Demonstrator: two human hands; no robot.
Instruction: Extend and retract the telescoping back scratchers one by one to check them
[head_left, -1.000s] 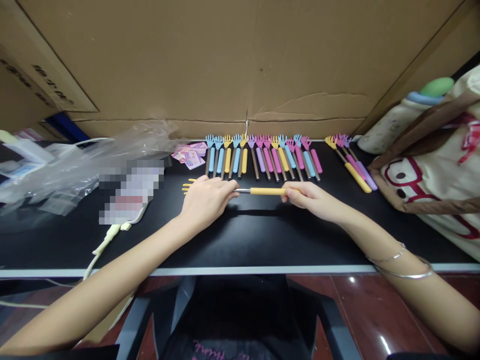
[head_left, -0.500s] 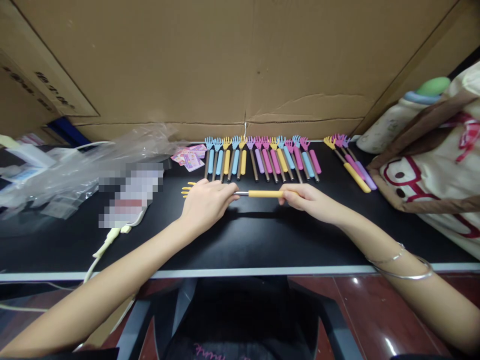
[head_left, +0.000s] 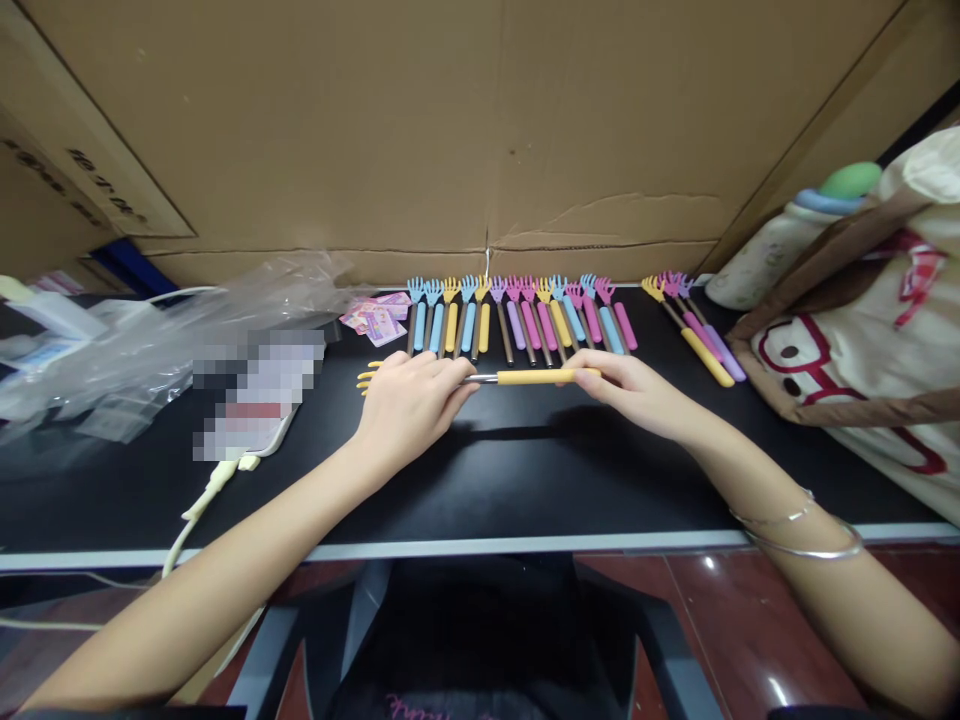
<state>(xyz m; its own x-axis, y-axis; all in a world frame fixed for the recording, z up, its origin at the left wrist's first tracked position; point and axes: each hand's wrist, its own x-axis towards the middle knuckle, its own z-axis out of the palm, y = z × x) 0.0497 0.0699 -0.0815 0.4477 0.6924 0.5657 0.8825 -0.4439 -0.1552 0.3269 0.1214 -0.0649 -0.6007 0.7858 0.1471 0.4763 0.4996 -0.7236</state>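
A yellow back scratcher [head_left: 534,377] lies level across the space between my hands, above the black table. My left hand [head_left: 415,400] is closed around its metal rod near the yellow claw, whose tips show past the knuckles. The thumb and fingers of my right hand [head_left: 628,388] pinch the far end of the yellow handle. Behind them runs a row of claw heads on metal rods, such as a purple one [head_left: 502,325], with loose coloured handles [head_left: 530,326] among them. Three back scratchers with handles on, one of them yellow [head_left: 707,355], lie together to the right.
Clear plastic bags [head_left: 217,320] and a blurred-out phone [head_left: 262,395] with a cable lie at left. Small printed cards [head_left: 377,318] sit beside the row. A bottle [head_left: 780,245] and cloth bag [head_left: 862,370] stand at right. Cardboard [head_left: 360,130] walls the back.
My right hand has shifted slightly right along the handle, so more of the yellow grip shows. My left hand keeps its hold on the rod. The view has moved a little.
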